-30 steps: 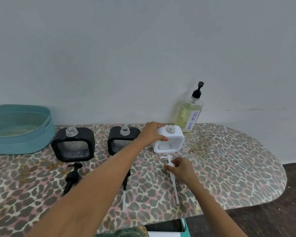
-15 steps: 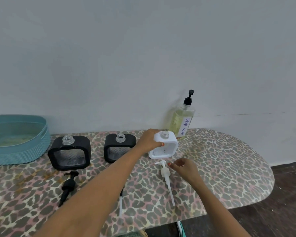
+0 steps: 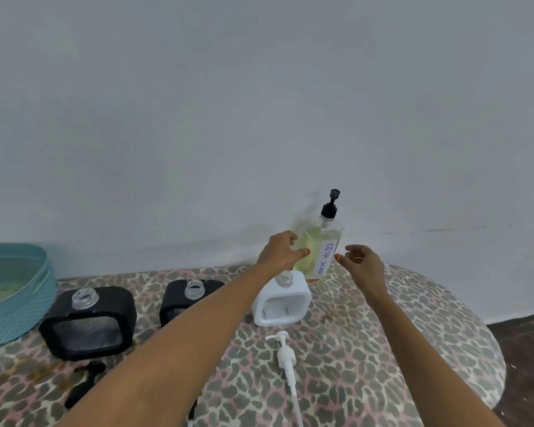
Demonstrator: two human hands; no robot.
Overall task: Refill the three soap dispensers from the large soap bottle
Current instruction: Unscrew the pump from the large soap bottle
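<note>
The large soap bottle, clear with yellow liquid, a black pump and a "DISH SOAP" label, stands at the back against the wall. My left hand wraps its left side, thumb across the front. My right hand hovers just right of the label, fingers apart, holding nothing. Three dispensers stand uncapped in a row: a large black dispenser, a smaller black dispenser, and a white dispenser right in front of the bottle. The white pump lies on the table below it.
A black pump lies in front of the large black dispenser. A teal basket sits at the far left. The leopard-print table ends in a rounded right edge, with dark floor beyond it. My left forearm crosses over the table's middle.
My left hand left the white dispenser and moved back onto the soap bottle. My right hand let go of the white pump and rose beside the bottle. The view moved closer.
</note>
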